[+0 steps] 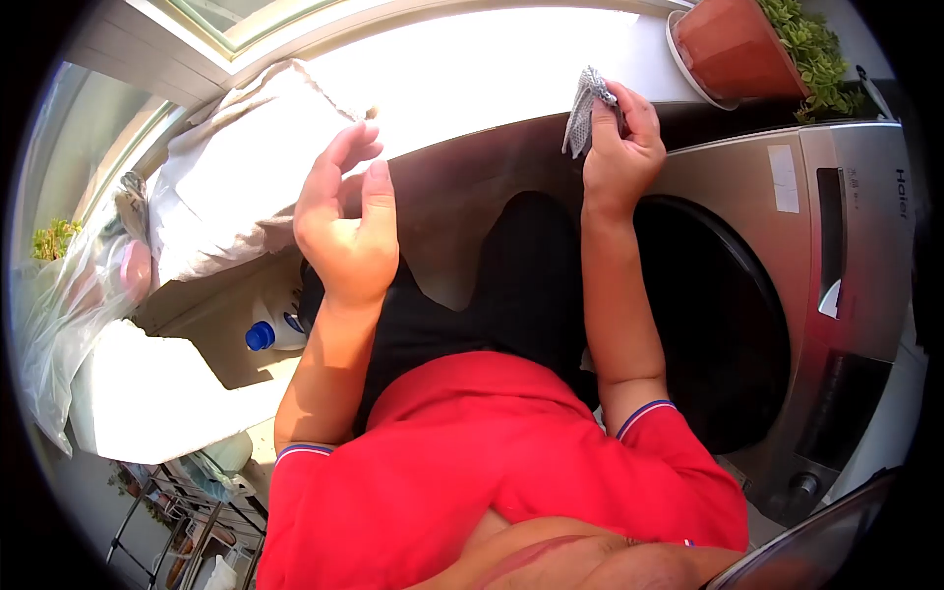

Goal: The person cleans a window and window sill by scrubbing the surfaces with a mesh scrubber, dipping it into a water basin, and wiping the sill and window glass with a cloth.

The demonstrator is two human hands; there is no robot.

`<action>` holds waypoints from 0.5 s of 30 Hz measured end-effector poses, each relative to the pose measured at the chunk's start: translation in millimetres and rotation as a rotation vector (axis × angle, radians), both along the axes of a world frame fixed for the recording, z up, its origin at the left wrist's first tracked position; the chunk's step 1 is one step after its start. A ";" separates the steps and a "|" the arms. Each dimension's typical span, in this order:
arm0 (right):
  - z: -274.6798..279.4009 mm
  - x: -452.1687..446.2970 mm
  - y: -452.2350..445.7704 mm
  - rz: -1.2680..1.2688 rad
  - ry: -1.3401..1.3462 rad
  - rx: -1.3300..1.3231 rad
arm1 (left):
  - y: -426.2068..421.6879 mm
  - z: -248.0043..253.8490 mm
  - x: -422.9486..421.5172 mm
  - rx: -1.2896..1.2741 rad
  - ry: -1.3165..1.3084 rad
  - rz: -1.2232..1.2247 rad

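My right hand is closed on a crumpled grey cloth, which hangs from its fingers at the edge of the bright white sill. The cloth has a fine mesh-like pattern. My left hand is raised at the left with its thumb apart from the slightly curled fingers, and nothing shows in it. Just beyond and left of that hand, a pale cloth lies draped over the sill; I cannot tell what is under it.
On the right stands a washing machine with a dark round door. A potted plant sits on the sill above it. Low at left are a blue-capped bottle, a white box, a clear plastic bag and a metal rack.
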State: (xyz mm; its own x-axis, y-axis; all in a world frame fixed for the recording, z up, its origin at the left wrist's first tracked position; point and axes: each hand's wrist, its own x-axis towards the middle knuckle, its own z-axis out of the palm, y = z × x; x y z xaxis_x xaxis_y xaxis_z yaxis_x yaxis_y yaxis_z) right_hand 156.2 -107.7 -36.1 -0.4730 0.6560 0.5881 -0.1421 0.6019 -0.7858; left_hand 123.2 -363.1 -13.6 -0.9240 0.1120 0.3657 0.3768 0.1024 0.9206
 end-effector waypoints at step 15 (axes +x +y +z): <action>-13.4 -43.4 53.8 -0.132 -0.736 0.623 | -27.5 -31.3 -87.6 -0.417 0.131 0.350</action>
State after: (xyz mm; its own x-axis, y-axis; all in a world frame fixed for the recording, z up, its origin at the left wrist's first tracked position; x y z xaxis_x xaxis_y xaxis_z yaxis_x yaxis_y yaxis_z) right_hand 112.8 -53.9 -49.5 -0.8064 0.4018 0.4340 0.3559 0.9157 -0.1865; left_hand 35.6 -390.7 -44.9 -0.8819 -0.0336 0.4702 0.3634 0.5871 0.7234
